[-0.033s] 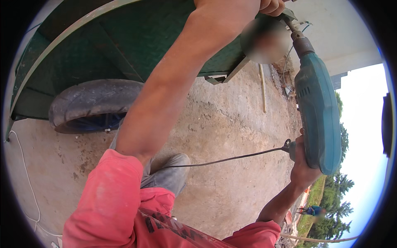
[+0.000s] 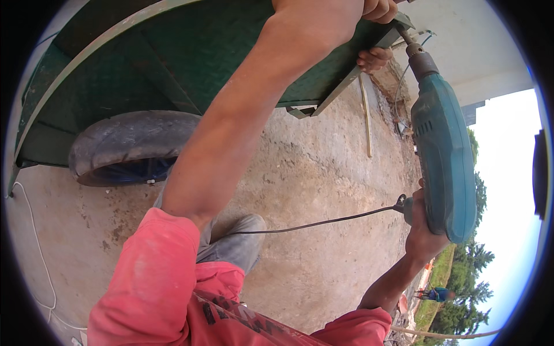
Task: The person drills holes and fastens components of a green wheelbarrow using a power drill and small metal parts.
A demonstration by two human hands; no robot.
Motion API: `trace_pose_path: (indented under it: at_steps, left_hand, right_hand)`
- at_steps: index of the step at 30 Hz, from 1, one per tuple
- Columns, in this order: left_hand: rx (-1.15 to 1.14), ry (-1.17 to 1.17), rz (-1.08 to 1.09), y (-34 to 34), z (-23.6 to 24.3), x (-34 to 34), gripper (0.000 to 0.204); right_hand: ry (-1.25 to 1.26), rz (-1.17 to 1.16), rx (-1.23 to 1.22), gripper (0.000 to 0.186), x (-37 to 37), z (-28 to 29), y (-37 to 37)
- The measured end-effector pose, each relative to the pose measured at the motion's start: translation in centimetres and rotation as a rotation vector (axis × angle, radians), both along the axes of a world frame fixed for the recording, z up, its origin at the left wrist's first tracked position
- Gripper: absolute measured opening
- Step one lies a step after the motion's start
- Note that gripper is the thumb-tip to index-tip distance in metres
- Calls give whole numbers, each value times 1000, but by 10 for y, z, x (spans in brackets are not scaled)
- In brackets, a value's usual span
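Note:
My right hand is closed around the handle of a teal power drill, which points up and away from me. The drill's chuck carries a bit whose tip meets the end of a green metal frame. At the top edge, my left hand has its fingers curled over that frame close to the bit; the rest of its grip is cut off by the picture's edge. Just below the frame end, another person's hand holds the frame from beneath.
Under the green metal body at left sits a black tire. A dark cord runs from the drill across to my leg. A white cable lies on the concrete floor. Farther off stands a person near trees.

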State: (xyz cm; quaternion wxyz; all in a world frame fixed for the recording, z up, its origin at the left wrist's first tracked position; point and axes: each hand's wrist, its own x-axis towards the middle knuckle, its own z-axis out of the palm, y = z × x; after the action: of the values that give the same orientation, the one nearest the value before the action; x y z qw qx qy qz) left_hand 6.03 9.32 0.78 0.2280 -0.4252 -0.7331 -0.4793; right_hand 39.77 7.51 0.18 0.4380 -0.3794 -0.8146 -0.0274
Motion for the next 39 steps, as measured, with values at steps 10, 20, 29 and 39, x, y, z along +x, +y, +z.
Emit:
trace_pose_path:
  at_steps: [10, 20, 29, 39]
  left_hand:
    - [86, 0, -83, 3, -5, -2, 9]
    - [152, 308, -412, 10, -10, -27, 9]
    - [210, 246, -554, 23, 1, -32, 9]
    - [184, 245, -657, 21, -3, -38, 8]
  right_hand:
    - [195, 46, -20, 29, -12, -9, 0]
    - [170, -230, 122, 30, -10, -32, -3]
    - [406, -119, -43, 37, 19, -86, -12]
    - [841, -244, -700, 38, 63, -222, -13]
